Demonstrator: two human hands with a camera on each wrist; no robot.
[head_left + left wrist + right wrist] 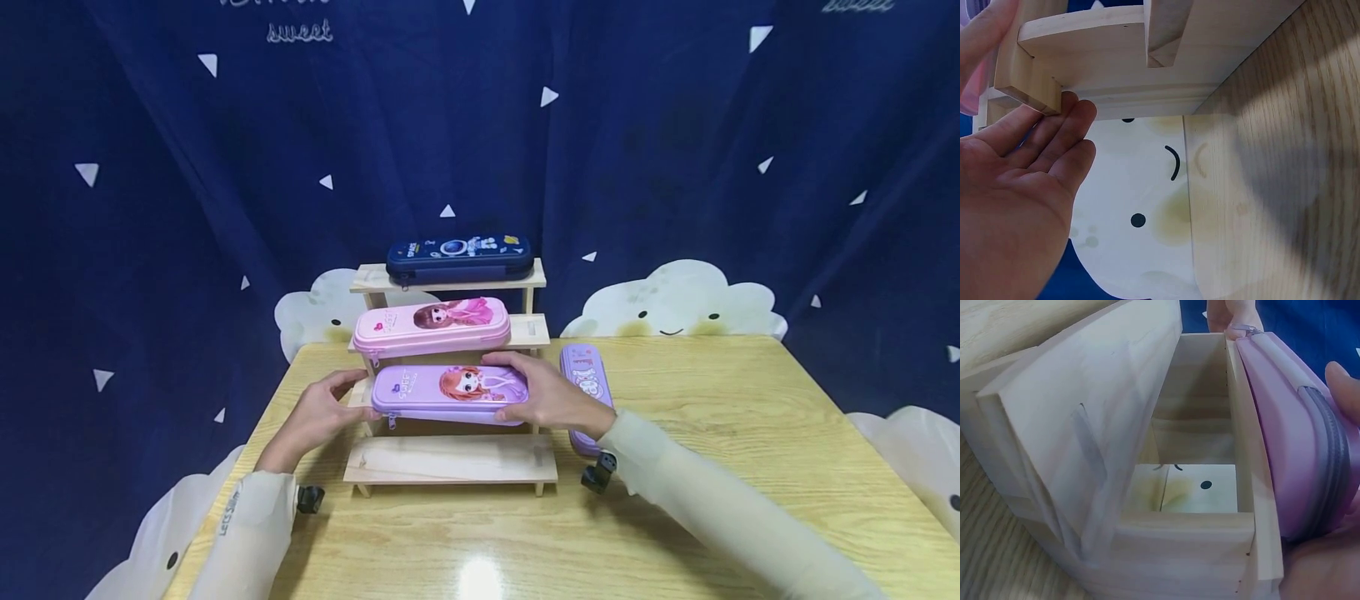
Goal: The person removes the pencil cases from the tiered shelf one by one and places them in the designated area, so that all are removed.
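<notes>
A light purple pencil case [450, 393] with a doll picture lies on the second-lowest step of a wooden stepped shelf [450, 460]. The right hand [558, 398] grips its right end, thumb at the front and fingers behind; in the right wrist view the case [1297, 437] is against the step's edge. At the case's left end, the left hand [318, 421] has its thumb by the front corner. In the left wrist view the left hand's fingers [1063, 134] reach under the end of a wooden step, touching it.
On the shelf's top step lies a dark blue case [459, 260], and on the step below it a pink case [431, 327]. Another purple case [587, 392] lies on the wooden table [712, 467], right of the shelf. A blue curtain [480, 125] hangs behind.
</notes>
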